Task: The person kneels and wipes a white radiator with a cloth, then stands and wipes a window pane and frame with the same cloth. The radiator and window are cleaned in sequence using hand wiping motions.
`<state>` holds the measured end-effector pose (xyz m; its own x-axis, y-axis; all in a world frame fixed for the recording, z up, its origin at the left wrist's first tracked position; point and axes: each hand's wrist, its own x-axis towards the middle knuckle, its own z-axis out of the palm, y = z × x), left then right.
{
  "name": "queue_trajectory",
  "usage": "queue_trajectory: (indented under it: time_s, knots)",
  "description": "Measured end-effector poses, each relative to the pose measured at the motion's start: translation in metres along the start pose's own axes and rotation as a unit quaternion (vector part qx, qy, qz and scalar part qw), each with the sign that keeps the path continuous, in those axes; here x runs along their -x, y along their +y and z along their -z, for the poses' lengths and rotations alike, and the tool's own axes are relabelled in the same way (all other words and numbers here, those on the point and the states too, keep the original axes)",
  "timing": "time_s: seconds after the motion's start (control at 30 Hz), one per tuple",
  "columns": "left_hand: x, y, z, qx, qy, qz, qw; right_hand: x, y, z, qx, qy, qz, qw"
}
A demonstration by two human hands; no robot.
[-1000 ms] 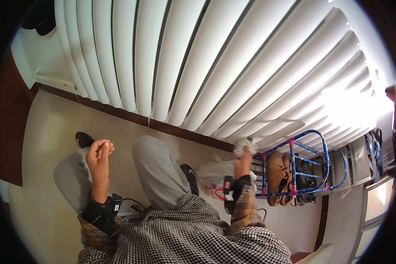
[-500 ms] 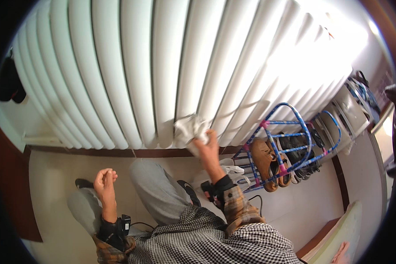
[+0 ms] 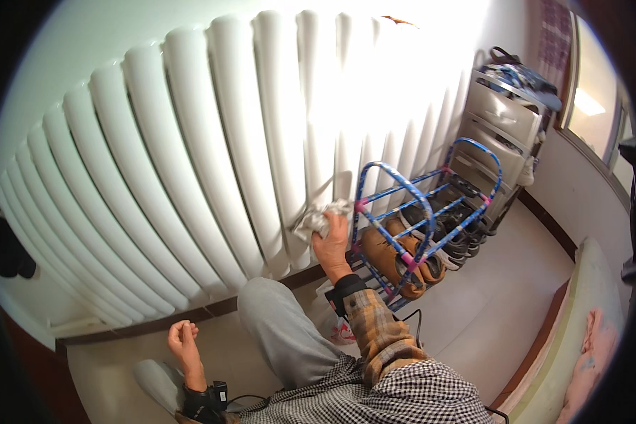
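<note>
In my right hand (image 3: 331,246) is a crumpled whitish-grey cloth (image 3: 315,218), pressed against the lower part of the white radiator (image 3: 233,141). The cloth lies across its columns just left of the shoe rack. My left hand (image 3: 184,345) hangs above my left knee, clear of the radiator. Its fingers are curled in with nothing visible in them.
A blue tubular shoe rack (image 3: 401,180) with pink joints holds brown shoes (image 3: 384,256) and black shoes (image 3: 457,235). Behind it stands a grey drawer cabinet (image 3: 503,116) topped with cloth items. A bed edge (image 3: 579,318) is at the right; a plastic bag (image 3: 338,329) lies by my leg.
My right hand and the cloth have shifted rightward along the radiator, closer to the shoe rack. The view has turned right and shows the radiator's top. My left hand stays curled.
</note>
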<state>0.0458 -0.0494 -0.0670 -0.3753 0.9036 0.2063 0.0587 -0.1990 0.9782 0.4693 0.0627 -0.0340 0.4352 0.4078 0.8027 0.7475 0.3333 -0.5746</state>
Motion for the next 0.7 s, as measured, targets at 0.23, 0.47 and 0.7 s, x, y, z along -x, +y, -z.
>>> queue_trajectory:
  time_s: [0.23, 0.47, 0.7]
  knots:
    - [-0.010, -0.007, -0.046, -0.008, -0.055, -0.035, 0.998, -0.031, -0.083, 0.131, -0.054, -0.334, -0.046, 0.940]
    - [-0.011, 0.003, -0.078, -0.149, -0.050, -0.136, 0.978, -0.149, -0.178, 0.280, -0.077, -0.180, 0.164, 0.967]
    - [-0.022, 0.066, -0.129, -0.305, 0.084, -0.417, 0.852, -0.320, -0.129, 0.258, -0.090, 0.005, -0.021, 0.996]
